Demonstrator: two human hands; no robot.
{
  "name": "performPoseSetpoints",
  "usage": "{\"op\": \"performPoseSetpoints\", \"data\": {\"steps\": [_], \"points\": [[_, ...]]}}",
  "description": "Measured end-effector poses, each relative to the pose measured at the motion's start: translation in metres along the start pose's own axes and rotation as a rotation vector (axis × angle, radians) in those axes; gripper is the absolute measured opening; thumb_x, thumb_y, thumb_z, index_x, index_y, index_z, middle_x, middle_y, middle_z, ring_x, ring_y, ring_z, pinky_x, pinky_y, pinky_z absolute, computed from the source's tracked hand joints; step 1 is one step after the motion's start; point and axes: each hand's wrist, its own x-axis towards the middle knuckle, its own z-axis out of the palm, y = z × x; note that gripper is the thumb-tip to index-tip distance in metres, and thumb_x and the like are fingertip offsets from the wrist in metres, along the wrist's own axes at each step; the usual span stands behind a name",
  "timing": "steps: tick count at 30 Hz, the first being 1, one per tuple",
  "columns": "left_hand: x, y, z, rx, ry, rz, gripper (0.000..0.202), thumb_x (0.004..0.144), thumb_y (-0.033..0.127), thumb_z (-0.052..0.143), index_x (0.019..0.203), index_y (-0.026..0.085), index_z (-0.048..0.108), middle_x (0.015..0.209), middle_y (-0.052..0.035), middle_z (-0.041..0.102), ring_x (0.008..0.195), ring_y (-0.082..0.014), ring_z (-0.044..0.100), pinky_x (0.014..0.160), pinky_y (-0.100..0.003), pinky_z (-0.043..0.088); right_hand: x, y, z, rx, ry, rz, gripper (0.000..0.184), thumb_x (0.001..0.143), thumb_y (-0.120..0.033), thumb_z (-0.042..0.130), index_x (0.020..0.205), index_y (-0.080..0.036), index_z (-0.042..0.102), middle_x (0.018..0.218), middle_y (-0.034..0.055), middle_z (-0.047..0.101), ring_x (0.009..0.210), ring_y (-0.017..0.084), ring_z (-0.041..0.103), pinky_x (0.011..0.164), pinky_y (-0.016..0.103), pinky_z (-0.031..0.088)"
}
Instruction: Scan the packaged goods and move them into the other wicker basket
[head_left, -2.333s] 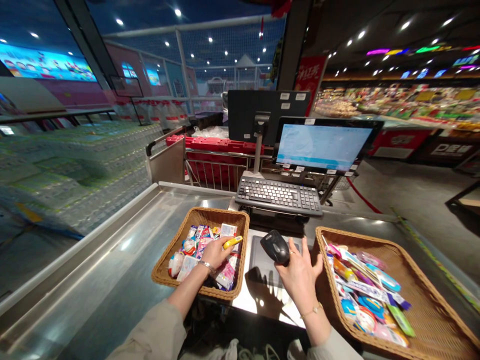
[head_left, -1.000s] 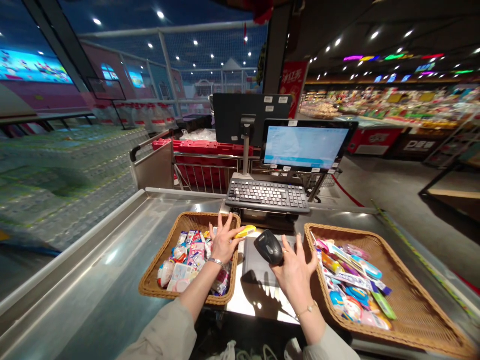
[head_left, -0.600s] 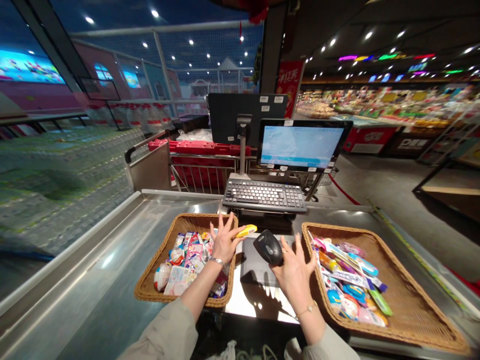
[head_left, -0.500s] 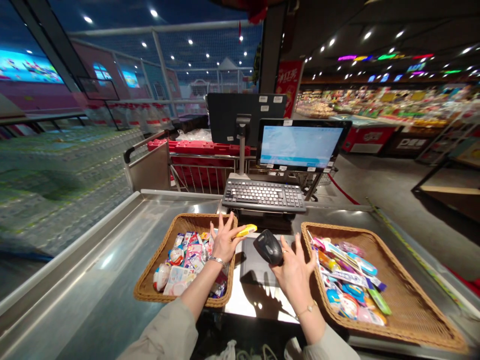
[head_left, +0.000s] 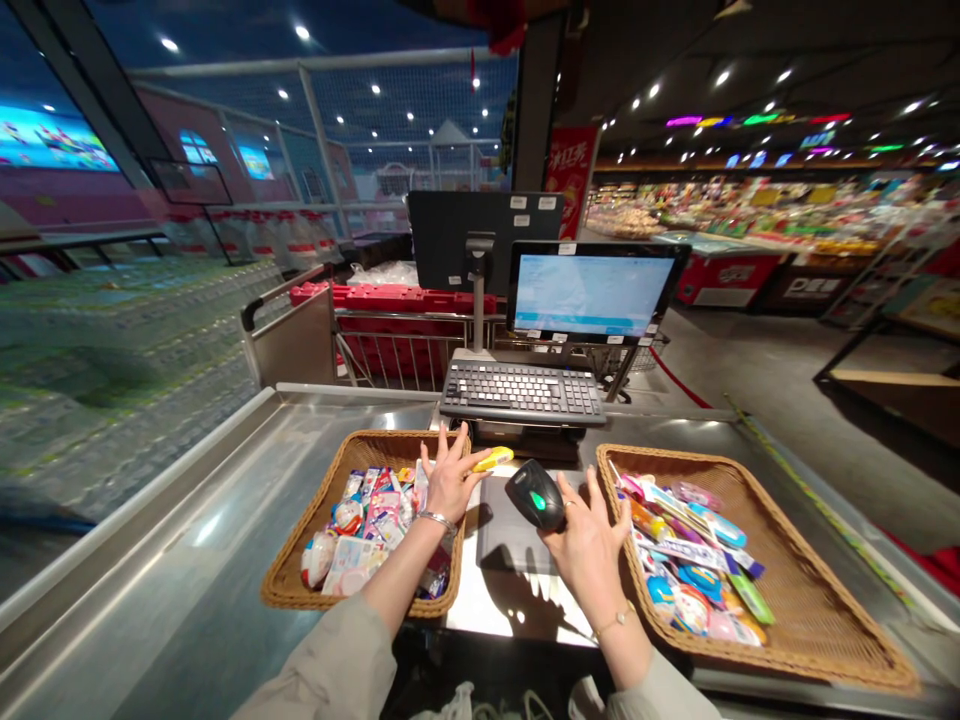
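- Two baskets of small packets, left basket (head_left: 316,505) and right basket (head_left: 817,590), flank the hands; keyboard (head_left: 523,390) and screen (head_left: 589,295) stand beyond.
- Left hand (head_left: 448,487) pinches the yellow packet (head_left: 493,459), near the black scanner (head_left: 529,490); other fingers spread.
- Right hand (head_left: 589,545) grips the scanner, several fingers fanned; its handle is hidden.
- Packet print is unreadable.

We have counter (head_left: 217,520) before us. On it, left basket (head_left: 285,582) and right basket (head_left: 795,560), goods (head_left: 384,515) in both. Packet (head_left: 493,459) in our left hand (head_left: 448,487), above left basket's right rim. Scanner (head_left: 535,495) in our right hand (head_left: 589,545), between baskets, right of packet. Keyboard (head_left: 525,390) behind scanner; screen (head_left: 585,295) behind keyboard; monitor (head_left: 450,230) behind screen, to left.
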Motion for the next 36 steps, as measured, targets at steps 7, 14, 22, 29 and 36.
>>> {"op": "performPoseSetpoints", "data": {"steps": [7, 14, 22, 29, 36], "points": [[0.002, 0.005, -0.001, -0.008, -0.005, 0.003, 0.034, 0.084, 0.037, 0.062, 0.118, 0.044, 0.062, 0.154, 0.0021, 0.029, 0.146, -0.0327, 0.006, 0.110, -0.070, 0.005, 0.001, 0.006, -0.001, -0.044, -0.008, 0.002, 0.020, 0.076, -0.026, 0.052, 0.089, -0.023, 0.067, 0.126, 0.0041, 0.063, 0.138, 0.031, 0.029, 0.108, 0.061, 0.004], [0.006, 0.013, -0.001, -0.025, 0.010, 0.023, 0.035, 0.084, 0.039, 0.063, 0.119, 0.043, 0.062, 0.154, 0.0021, 0.030, 0.146, -0.0320, 0.005, 0.110, -0.069, 0.004, 0.001, 0.011, -0.006, -0.152, -0.009, 0.041, 0.035, 0.075, -0.023, 0.052, 0.106, -0.024, 0.066, 0.139, 0.0055, 0.052, 0.142, 0.034, 0.018, 0.106, 0.062, 0.010], [0.016, 0.037, -0.001, -0.076, -0.014, 0.065, 0.034, 0.085, 0.038, 0.062, 0.119, 0.043, 0.062, 0.153, 0.0017, 0.030, 0.146, -0.0314, 0.005, 0.110, -0.069, 0.004, -0.002, 0.020, -0.017, -0.216, -0.038, 0.126, 0.043, 0.074, -0.025, 0.054, 0.116, -0.027, 0.063, 0.145, 0.0057, 0.046, 0.144, 0.035, 0.013, 0.106, 0.062, 0.012], [0.028, 0.061, 0.004, -0.104, -0.035, 0.145, 0.034, 0.085, 0.040, 0.061, 0.119, 0.043, 0.062, 0.154, 0.0014, 0.030, 0.146, -0.0317, 0.006, 0.110, -0.070, 0.005, -0.007, 0.037, -0.028, -0.275, 0.019, 0.211, 0.039, 0.077, -0.029, 0.051, 0.113, -0.023, 0.065, 0.142, 0.0078, 0.048, 0.144, 0.036, 0.012, 0.106, 0.064, 0.011], [0.041, 0.088, 0.012, -0.117, -0.057, 0.229, 0.036, 0.083, 0.039, 0.063, 0.119, 0.042, 0.062, 0.153, 0.0003, 0.032, 0.146, -0.0320, 0.008, 0.110, -0.070, 0.005, -0.016, 0.054, -0.042, -0.313, 0.065, 0.275, 0.037, 0.082, -0.033, 0.050, 0.115, -0.023, 0.064, 0.142, 0.0084, 0.049, 0.144, 0.036, 0.008, 0.105, 0.066, 0.011]]}}
